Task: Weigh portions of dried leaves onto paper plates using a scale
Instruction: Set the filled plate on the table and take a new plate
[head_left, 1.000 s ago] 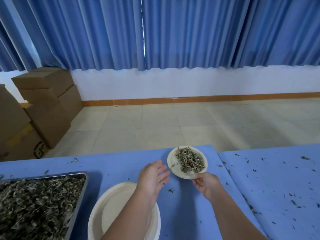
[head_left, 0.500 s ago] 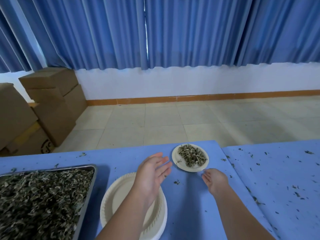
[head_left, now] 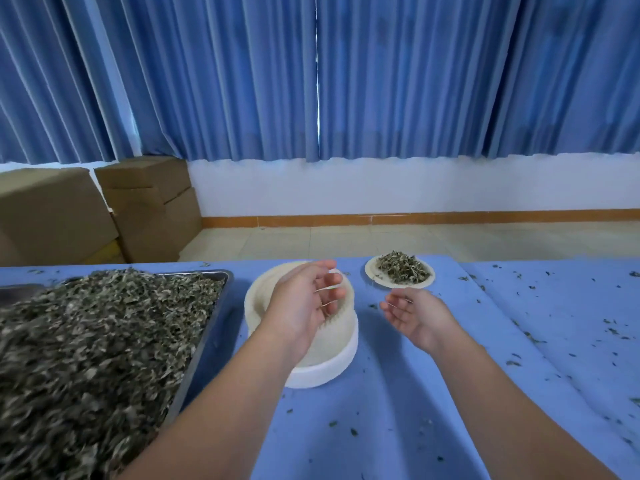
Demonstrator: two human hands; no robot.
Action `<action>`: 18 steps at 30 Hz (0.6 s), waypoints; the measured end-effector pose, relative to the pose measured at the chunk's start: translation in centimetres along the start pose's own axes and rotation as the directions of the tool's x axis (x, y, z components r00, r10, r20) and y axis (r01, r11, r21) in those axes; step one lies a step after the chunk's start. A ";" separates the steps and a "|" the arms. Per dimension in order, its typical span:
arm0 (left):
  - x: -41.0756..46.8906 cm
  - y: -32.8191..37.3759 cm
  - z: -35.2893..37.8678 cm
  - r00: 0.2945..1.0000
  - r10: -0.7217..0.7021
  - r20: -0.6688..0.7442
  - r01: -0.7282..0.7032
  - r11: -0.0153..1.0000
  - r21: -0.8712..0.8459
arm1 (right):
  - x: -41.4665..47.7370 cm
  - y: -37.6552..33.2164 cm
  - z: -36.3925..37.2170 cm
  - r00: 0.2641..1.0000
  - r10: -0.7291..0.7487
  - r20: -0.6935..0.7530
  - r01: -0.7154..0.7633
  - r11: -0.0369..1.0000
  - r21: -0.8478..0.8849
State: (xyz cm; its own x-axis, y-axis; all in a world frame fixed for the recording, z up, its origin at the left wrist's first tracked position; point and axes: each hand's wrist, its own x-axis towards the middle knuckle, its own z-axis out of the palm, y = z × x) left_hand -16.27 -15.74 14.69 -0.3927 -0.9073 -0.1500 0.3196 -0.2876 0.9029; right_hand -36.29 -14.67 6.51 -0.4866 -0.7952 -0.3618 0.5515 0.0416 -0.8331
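1. Since the left hand (head_left: 304, 299) was held over the stack of paper plates (head_left: 322, 362) with fingers loosely spread and nothing gripped, and the right hand (head_left: 415, 317) was held just beside the stack, palm turned inward, fingers relaxed and equally empty, no single plate had yet been separated. It was judged that two nested plates could be lifted as one and the weighing thrown off.
2. A filled paper plate (head_left: 372, 277) was set near the far edge of the table, beyond the right hand and apart from it, with a portion of dried leaves (head_left: 403, 268) heaped in its middle. A careless sweep could be expected to push it over that edge.
3. A metal tray (head_left: 207, 327), piled above its rim with loose dried leaves (head_left: 104, 341), was placed just left of the stack. Leaves could easily be spilled over the rim when scooped.
4. No scale could be made out.
5. The table was covered with a blue cloth (head_left: 381, 410), and leaf crumbs (head_left: 606, 327) were scattered most thickly to the right. Such crumbs could be carried onto a fresh plate.
6. Behind, a tiled floor (head_left: 381, 240), a white wall (head_left: 381, 188) with orange skirting (head_left: 415, 218), blue curtains (head_left: 381, 81) and stacked cardboard boxes (head_left: 104, 216) at the left were seen.
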 end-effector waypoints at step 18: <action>-18.8 -8.2 -13.1 0.938 0.257 -0.231 -0.180 0.934 0.310 | -21.4 9.1 -3.6 0.993 -0.086 0.078 0.086 0.996 0.003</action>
State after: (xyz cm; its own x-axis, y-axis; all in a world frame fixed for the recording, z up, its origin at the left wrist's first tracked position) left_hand -0.21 -0.33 4.88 -0.0872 -0.9962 -0.0013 0.1020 -0.0102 0.9947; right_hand -23.29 4.97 5.14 -0.4776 -0.8408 -0.2548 0.5097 -0.0289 -0.8599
